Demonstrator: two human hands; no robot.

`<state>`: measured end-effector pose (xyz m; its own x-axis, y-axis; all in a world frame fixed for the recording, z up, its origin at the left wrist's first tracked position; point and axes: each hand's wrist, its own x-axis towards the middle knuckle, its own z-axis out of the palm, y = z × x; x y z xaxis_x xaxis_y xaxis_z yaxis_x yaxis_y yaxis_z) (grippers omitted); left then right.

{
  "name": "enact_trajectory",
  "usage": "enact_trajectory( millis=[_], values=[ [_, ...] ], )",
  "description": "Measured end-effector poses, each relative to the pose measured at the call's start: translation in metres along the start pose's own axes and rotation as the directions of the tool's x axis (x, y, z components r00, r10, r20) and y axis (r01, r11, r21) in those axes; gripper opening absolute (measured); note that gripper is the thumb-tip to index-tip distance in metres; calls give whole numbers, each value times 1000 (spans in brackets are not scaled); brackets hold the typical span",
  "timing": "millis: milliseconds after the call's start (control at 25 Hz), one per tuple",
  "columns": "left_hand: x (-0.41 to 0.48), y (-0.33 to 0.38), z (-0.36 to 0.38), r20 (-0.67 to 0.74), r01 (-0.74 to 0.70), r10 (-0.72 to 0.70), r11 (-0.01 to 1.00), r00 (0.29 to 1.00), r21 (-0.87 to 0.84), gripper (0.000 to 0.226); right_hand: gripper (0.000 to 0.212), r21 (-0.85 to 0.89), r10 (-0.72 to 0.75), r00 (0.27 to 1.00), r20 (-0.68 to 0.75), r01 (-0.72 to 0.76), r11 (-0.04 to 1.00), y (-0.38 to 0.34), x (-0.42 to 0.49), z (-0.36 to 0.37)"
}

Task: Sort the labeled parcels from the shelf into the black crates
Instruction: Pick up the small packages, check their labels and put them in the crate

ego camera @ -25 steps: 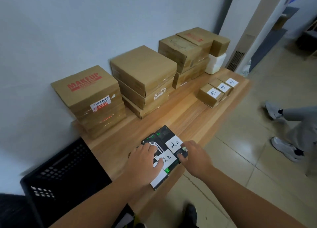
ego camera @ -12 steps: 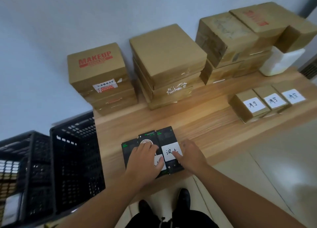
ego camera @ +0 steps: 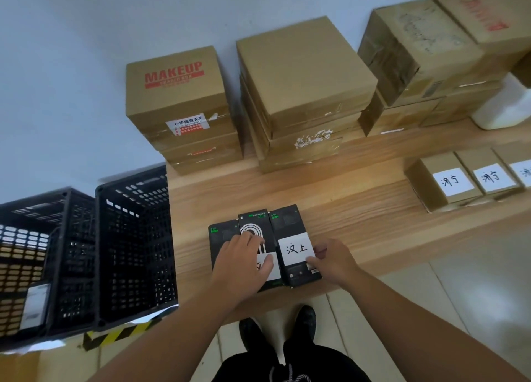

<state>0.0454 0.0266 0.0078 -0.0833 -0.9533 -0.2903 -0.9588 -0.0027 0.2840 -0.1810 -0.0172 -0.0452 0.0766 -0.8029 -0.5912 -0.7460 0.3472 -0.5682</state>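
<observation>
Three flat black parcels lie side by side near the front edge of the wooden shelf [ego camera: 359, 209]. The right parcel [ego camera: 290, 229] carries a white handwritten label. My left hand [ego camera: 241, 263] rests flat on the left parcel [ego camera: 222, 233] and middle parcel [ego camera: 253, 223], its thumb on the middle one's label. My right hand [ego camera: 333, 259] grips the right parcel's right edge, thumb on top. Two black crates [ego camera: 132, 238] [ego camera: 34, 238] stand left of the shelf.
Stacks of large cardboard boxes [ego camera: 178, 105] [ego camera: 304, 94] line the wall at the back of the shelf. Three small brown labeled parcels [ego camera: 448, 180] sit at the right. A white container [ego camera: 505, 108] stands far right. The far-left crate holds a labeled parcel [ego camera: 36, 304].
The view has swung left and down, bringing both crates into sight. Both hands stay on the black parcels, and the right one's label now shows fully.
</observation>
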Motion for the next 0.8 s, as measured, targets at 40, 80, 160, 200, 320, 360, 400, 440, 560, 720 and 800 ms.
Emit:
enact_trajectory(
  millis=[40, 80, 160, 200, 320, 360, 400, 440, 560, 720, 800],
  values=[
    [1, 0, 0, 12, -10, 10, 1000, 1000, -2, 47, 21, 28, 7, 1000, 10, -7, 1000, 1, 0, -1],
    [2, -1, 0, 17, -21, 21, 1000, 1000, -11, 47, 22, 64, 15, 1000, 17, -16, 998, 2, 1, -2],
    [5, 0, -2, 23, -49, 50, 997, 998, -53, 46, 26, 151, 42, 999, 18, -44, 988, 1, 0, -8],
    [7, 2, -3, 27, -63, 65, 995, 998, -77, 46, 29, 197, 51, 999, 3, -51, 979, 0, 0, -12],
    [9, 10, -8, 55, -70, 83, 976, 995, -207, 45, 36, 344, 34, 998, -45, -17, 939, -12, -9, -22],
    [10, 12, -10, 68, -51, 72, 962, 995, -268, 46, 36, 369, 19, 999, -49, 0, 929, -18, -14, -23],
    [11, 14, -12, 85, -20, 52, 942, 995, -336, 46, 36, 386, 3, 998, -56, 19, 922, -24, -19, -23],
    [12, 16, -14, 105, 20, 24, 916, 994, -401, 46, 36, 391, -13, 998, -69, 39, 919, -30, -22, -22],
    [15, 15, -20, 148, 122, -46, 819, 988, -561, 45, 33, 402, -45, 990, -137, 97, 910, -49, -33, -20],
    [12, 13, -33, 203, 204, -82, 670, 976, -714, 43, 30, 379, -179, 966, -185, 239, 894, -68, -49, -14],
    [8, 13, -36, 232, 240, -92, 589, 968, -771, 45, 32, 398, -255, 956, -146, 293, 869, -74, -57, -8]
  ],
)
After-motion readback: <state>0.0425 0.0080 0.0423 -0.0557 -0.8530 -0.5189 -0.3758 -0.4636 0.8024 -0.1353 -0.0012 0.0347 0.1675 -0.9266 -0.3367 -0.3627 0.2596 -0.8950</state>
